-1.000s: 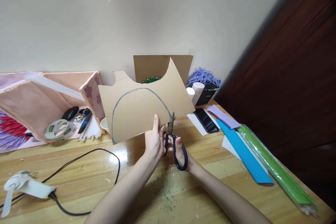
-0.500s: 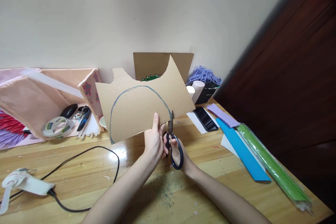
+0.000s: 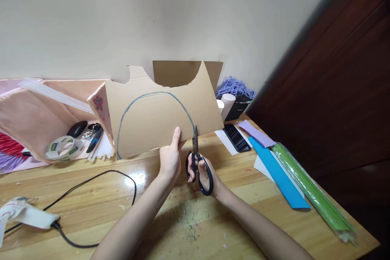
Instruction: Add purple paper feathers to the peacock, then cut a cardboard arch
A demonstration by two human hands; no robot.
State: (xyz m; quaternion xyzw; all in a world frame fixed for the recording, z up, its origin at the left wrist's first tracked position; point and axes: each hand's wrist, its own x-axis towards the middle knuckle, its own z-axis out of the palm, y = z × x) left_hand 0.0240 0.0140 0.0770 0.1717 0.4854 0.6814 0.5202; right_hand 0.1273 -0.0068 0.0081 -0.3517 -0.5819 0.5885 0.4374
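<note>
A brown cardboard sheet (image 3: 158,107) with a blue arc drawn on it is held upright over the wooden table (image 3: 100,195). My left hand (image 3: 170,158) is closed on its lower edge, thumb on the front face. My right hand (image 3: 202,174) grips black-handled scissors (image 3: 196,162), fingers through the loops. The blades point up and meet the cardboard's bottom edge at the right end of the blue arc.
A glue gun (image 3: 21,215) with a black cord (image 3: 100,176) lies at the left. A roll of tape (image 3: 62,147) sits by a pink box (image 3: 36,118). Blue paper (image 3: 278,174), green sheets (image 3: 310,195), purple paper (image 3: 256,133) and a phone (image 3: 236,138) lie right. A cardboard box (image 3: 215,71) and purple yarn (image 3: 234,87) stand behind.
The cardboard has shifted left and risen a little. The scissor blades have closed further into its lower edge at the arc's right end.
</note>
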